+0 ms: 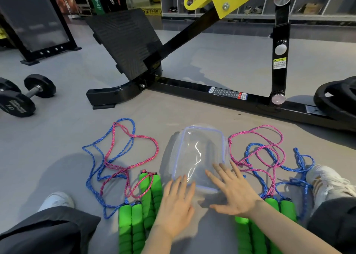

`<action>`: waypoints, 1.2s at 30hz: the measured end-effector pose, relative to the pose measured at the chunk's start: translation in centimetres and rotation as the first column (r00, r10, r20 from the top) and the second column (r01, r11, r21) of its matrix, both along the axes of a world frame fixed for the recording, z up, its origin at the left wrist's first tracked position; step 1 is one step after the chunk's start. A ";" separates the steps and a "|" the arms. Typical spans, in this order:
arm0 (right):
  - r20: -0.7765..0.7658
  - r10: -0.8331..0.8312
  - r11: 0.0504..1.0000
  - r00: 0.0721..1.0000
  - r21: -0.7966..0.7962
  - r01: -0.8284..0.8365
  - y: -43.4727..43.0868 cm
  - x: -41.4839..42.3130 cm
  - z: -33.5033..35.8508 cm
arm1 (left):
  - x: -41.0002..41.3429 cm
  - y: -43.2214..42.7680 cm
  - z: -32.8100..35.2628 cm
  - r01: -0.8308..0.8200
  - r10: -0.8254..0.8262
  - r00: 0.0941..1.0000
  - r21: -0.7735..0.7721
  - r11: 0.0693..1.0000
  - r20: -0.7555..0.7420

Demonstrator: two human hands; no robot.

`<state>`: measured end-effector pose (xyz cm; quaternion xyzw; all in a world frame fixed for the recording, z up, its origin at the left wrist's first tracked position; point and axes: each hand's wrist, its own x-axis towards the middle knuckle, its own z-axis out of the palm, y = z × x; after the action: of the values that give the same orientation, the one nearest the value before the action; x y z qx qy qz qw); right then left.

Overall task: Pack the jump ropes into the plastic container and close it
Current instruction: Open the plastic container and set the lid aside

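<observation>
A clear plastic container (pixel 200 148) with its lid on lies on the grey floor between my legs. My left hand (pixel 176 205) lies flat with straight fingers at its near left corner. My right hand (pixel 230 192) is spread open over its near right edge, fingertips on the lid. Left of the container lie blue and pink jump ropes (pixel 115 157) with green foam handles (pixel 140 211). Another tangle of blue and pink ropes (pixel 265 157) lies to the right, its green handles (pixel 279 207) partly under my right forearm.
A black gym machine frame (pixel 221 94) with a footplate (pixel 125 42) crosses the floor just beyond the container. Dumbbells (pixel 21 97) lie at far left, a weight plate (pixel 337 97) at far right. My shoes (pixel 57 199) flank the ropes.
</observation>
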<state>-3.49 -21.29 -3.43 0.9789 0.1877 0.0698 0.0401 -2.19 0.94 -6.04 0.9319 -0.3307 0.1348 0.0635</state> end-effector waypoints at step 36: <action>0.200 0.327 0.931 0.924 -0.236 -0.278 0.6 1.1 1.5 | 1.3 -3.2 1.2 0.012 -0.135 0.966 0.484 0.875 0.219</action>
<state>-2.38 -20.74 -1.94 0.9134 0.3372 0.1714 0.1502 -0.85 -2.28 -4.86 0.8812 -0.3944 0.1609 -0.2051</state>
